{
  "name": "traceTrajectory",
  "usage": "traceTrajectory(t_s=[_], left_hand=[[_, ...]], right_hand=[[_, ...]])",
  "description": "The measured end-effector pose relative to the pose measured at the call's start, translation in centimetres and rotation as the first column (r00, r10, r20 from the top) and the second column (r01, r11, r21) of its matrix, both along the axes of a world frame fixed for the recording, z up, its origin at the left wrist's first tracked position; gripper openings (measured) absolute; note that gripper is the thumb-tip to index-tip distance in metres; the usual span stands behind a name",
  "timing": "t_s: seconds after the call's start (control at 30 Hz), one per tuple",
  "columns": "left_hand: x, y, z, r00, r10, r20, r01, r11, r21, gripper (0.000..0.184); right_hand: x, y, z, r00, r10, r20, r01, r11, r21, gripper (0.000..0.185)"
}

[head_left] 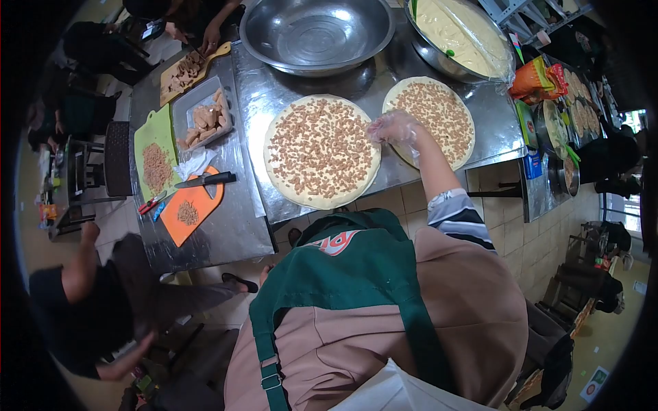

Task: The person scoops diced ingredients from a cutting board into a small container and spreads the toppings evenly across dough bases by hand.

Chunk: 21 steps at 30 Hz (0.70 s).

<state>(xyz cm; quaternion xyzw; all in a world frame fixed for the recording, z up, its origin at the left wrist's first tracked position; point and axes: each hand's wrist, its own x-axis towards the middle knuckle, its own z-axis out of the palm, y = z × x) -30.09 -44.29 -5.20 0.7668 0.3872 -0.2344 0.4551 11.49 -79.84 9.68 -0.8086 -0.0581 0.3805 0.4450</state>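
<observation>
My right hand (396, 131), in a clear plastic glove, reaches between two flat dough rounds. Its fingers are bent together at the right edge of the left dough round (322, 151); anything inside them is hidden. Part of the hand covers the left side of the right dough round (435, 113). Small brown chopped pieces, which look like meat, are scattered over both pale rounds. My left hand cannot be seen; only a small patch of skin shows by the apron's left edge, and I cannot tell whose it is.
A large steel bowl (317, 34) and a dough-filled bowl (459, 34) stand behind. To the left are a green cutting board (147, 130), an orange board (181, 229), a black-handled knife (218, 178) and a plastic tub (181, 113) of meat. A person (89, 294) is close at left.
</observation>
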Motion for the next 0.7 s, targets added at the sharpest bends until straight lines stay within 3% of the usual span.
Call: traceTrajectory(t_s=[0.03,0.07,0.13,0.17,0.23,0.3,0.37,0.57,0.63,0.7], left_hand=[[0.1,-0.1,0.0,1.000,-0.004,0.002,0.004,1.000,-0.001,0.028],[0.3,-0.2,-0.1,1.000,-0.012,0.006,0.012,1.000,-0.003,0.028],[1.1,-0.4,-0.2,0.999,-0.036,0.014,0.036,0.999,-0.007,0.028],[1.7,-0.5,-0.2,0.998,-0.054,0.018,0.054,0.998,-0.010,0.028],[2.7,-0.7,-0.7,0.995,-0.092,0.028,0.093,0.996,-0.018,0.028],[4.0,-1.2,-0.7,0.990,-0.138,0.033,0.139,0.990,-0.028,0.027],[5.0,-1.7,-0.7,0.983,-0.180,0.036,0.182,0.983,-0.038,0.027],[5.8,-2.3,-1.0,0.968,-0.249,0.037,0.250,0.967,-0.041,0.027],[6.2,-2.5,-0.9,0.962,-0.269,0.041,0.270,0.962,-0.039,0.027],[6.6,-2.8,-0.5,0.959,-0.280,0.045,0.282,0.959,-0.035,0.027]], right_hand=[[-0.6,-0.6,-0.6,0.954,-0.153,-0.259,0.240,0.907,0.347,0.022],[-1.2,-1.0,-0.5,0.954,-0.157,-0.256,0.241,0.907,0.345,0.022],[-2.1,-2.0,-0.3,0.752,-0.375,-0.543,0.655,0.520,0.548,0.020],[-2.0,-3.3,-1.3,0.749,-0.387,-0.538,0.660,0.513,0.549,0.020],[-1.5,-7.9,-3.8,0.716,-0.627,-0.306,0.596,0.321,0.736,0.022],[-1.3,-13.4,-3.0,0.425,-0.750,-0.508,0.721,-0.060,0.691,0.023],[-1.6,-21.5,-5.3,0.245,-0.753,-0.610,0.647,-0.342,0.682,0.024],[-7.6,-25.1,-3.3,0.087,-0.897,-0.433,0.651,-0.278,0.706,0.026],[-8.4,-23.7,-5.1,0.389,-0.837,-0.386,0.671,-0.030,0.741,0.028],[-8.4,-20.6,-5.7,0.466,-0.761,-0.452,0.685,-0.013,0.728,0.030]])
